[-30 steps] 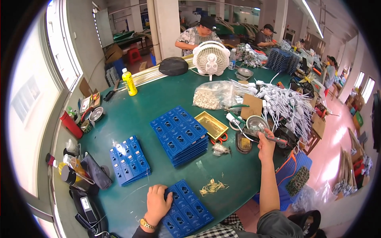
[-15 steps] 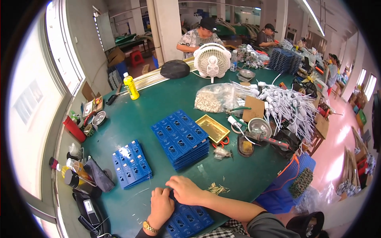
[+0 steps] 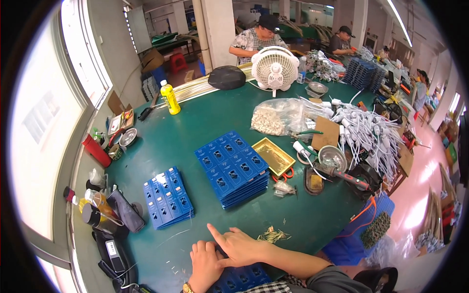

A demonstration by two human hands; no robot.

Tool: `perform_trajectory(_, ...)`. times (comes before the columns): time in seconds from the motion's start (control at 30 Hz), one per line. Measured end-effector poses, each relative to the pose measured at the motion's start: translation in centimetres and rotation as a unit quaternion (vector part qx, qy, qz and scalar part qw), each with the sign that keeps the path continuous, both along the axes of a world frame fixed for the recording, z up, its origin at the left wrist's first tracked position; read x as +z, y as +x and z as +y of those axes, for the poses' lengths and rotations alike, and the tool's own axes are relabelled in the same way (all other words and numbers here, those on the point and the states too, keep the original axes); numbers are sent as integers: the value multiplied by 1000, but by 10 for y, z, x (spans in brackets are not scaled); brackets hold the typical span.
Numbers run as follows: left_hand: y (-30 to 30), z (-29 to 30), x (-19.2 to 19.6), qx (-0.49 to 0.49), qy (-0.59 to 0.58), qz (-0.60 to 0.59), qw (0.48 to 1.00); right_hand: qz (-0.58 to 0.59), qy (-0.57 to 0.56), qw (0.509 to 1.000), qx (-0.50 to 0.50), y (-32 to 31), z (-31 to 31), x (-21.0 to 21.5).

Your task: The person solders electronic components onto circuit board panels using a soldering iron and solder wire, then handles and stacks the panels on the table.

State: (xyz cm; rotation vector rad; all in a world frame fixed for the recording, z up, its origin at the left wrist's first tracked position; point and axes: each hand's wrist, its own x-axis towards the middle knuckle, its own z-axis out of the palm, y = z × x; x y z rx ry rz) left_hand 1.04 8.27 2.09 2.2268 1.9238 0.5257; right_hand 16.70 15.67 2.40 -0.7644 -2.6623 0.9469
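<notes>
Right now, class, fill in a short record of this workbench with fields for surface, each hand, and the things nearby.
Surface: green table
Left hand: flat on the blue tray at the near edge
Right hand: on the same tray, forefinger out
Beside the hands: metal bits
Middle: tray stack, smaller stack, gold tray
Right: soldering iron, white cables
Far: fan, yellow bottle

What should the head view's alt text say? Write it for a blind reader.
Both bare hands, left hand and right hand, rest on a blue plastic component tray at the near edge of a green worktable; two stacks of blue trays lie beyond.
</notes>
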Motion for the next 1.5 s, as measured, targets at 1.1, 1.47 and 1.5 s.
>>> perform_trajectory(1.1,-27,36,3,-106,-172,-102,974,168,-40,979,-110,53,-39,-15)
perform_trajectory(1.47,-52,62,2,-29,-245,-257,935,216,79,969,-88,65,-46,11)
perform_trajectory(1.5,-54,64,4,-21,-260,-268,927,181,18,976,-116,67,-49,11)
